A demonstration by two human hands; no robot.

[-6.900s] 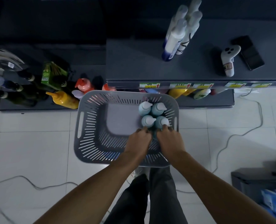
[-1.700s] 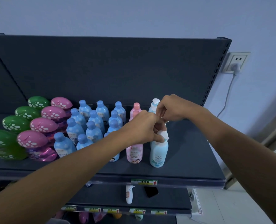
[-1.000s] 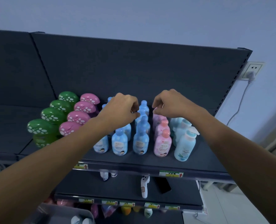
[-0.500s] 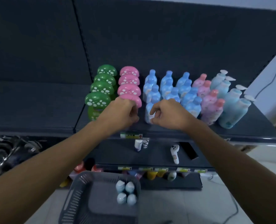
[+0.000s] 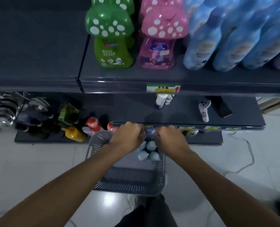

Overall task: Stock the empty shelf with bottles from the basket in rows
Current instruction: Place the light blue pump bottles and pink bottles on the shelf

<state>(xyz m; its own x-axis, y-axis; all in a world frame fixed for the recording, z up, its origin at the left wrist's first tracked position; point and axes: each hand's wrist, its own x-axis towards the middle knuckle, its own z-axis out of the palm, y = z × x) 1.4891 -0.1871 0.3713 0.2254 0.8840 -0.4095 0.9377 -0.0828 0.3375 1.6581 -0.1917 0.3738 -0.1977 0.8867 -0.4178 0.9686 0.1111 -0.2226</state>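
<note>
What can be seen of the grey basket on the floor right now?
The grey basket looks like moulded plastic, with slotted walls, rounded corners and a solid flat bottom. It sits upright on the pale tiled floor in front of the dark shelving unit. A small cluster of pale blue bottles stands in its far right corner; the rest looks bare. The left hand and right hand hover over that corner, hiding part of the far rim.

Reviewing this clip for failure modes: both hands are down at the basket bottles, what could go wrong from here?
1. The light blue bottles stand bunched in the basket corner; both hands, left hand and right hand, crowd them, so one may topple.
2. A cable loops across the floor beside the basket: a possible trip hazard.
3. The middle shelf edge hangs just above the hands; lifting could knock it.
</note>
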